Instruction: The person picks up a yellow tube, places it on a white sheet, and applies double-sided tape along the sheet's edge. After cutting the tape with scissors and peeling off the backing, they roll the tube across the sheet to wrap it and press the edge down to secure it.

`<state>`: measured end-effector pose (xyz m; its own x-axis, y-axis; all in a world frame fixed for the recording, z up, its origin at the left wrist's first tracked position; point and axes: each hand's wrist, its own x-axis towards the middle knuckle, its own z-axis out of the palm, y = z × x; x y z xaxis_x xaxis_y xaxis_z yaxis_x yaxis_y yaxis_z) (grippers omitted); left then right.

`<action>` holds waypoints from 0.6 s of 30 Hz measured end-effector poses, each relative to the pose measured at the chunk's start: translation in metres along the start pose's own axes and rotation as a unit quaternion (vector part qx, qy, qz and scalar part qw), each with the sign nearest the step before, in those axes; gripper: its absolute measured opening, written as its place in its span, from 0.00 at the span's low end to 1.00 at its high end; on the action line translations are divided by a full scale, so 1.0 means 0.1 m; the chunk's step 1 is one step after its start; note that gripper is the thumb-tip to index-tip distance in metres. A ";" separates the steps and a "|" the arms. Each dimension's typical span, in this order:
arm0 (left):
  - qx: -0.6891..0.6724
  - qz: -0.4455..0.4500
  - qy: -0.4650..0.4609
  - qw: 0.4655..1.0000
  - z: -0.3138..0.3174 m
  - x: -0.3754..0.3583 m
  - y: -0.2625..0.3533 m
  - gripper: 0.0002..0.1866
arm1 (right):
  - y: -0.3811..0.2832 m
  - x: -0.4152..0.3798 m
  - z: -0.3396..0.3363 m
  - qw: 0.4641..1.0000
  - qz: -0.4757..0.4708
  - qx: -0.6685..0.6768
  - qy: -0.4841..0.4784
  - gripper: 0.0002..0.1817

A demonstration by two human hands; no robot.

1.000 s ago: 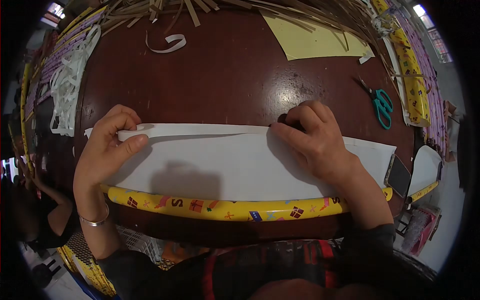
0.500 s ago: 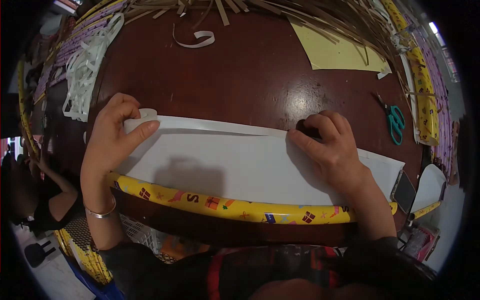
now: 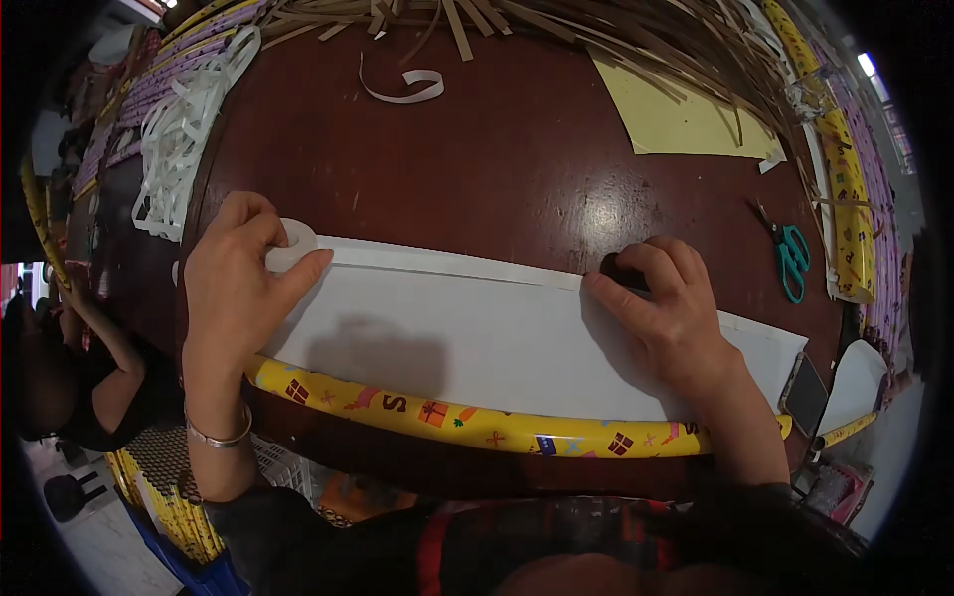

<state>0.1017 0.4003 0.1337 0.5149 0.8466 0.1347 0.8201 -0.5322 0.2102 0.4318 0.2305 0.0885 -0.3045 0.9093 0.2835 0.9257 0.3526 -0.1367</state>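
Observation:
My left hand (image 3: 235, 288) is closed on a roll of white tape (image 3: 292, 248) at the left end of the paper's far edge. From the roll a white tape strip (image 3: 447, 263) runs along that edge to my right hand (image 3: 671, 318). The right thumb and fingers are closed around a dark object (image 3: 618, 270), its kind mostly hidden, with the thumb tip at the strip. Under both hands lies wrapping paper, white back (image 3: 497, 338) up. Its near side is rolled into a yellow printed tube (image 3: 477, 425) at the table's front.
Teal-handled scissors (image 3: 793, 263) lie at right, with a phone (image 3: 803, 395) nearer me. Brown strips (image 3: 686, 50) and a yellow sheet (image 3: 676, 114) are at the back. White strips (image 3: 179, 149) heap at left, where another person's arm (image 3: 111, 338) shows. A curled white strip (image 3: 422, 89) lies behind.
The tape strip, slightly lifted and twisted before, now lies flatter along the paper's edge. The roll has tipped a little in my left hand. The whole view has shifted slightly.

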 end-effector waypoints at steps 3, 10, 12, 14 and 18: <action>0.037 0.031 0.022 0.999 0.03 0.03 0.02 0.19 | -0.02 0.02 -0.01 1.000 0.003 -0.005 0.002 0.20; 0.075 0.077 0.039 0.993 0.03 0.04 0.02 0.20 | -0.01 0.00 0.01 1.000 -0.004 0.006 0.007 0.20; 0.079 0.069 0.034 0.994 0.03 0.03 0.02 0.20 | -0.02 0.00 0.01 1.000 0.002 -0.002 0.006 0.20; 0.082 0.060 0.031 0.994 0.04 0.04 0.02 0.20 | -0.01 0.01 0.02 1.000 -0.003 -0.003 0.013 0.20; 0.086 0.075 0.041 0.993 0.04 0.04 0.01 0.19 | -0.01 0.00 0.03 1.000 -0.004 -0.004 0.019 0.19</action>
<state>0.1058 0.4032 0.1303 0.6174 0.7515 0.2323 0.7705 -0.6373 0.0140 0.4297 0.2310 0.0857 -0.3041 0.8972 0.3203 0.9249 0.3586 -0.1266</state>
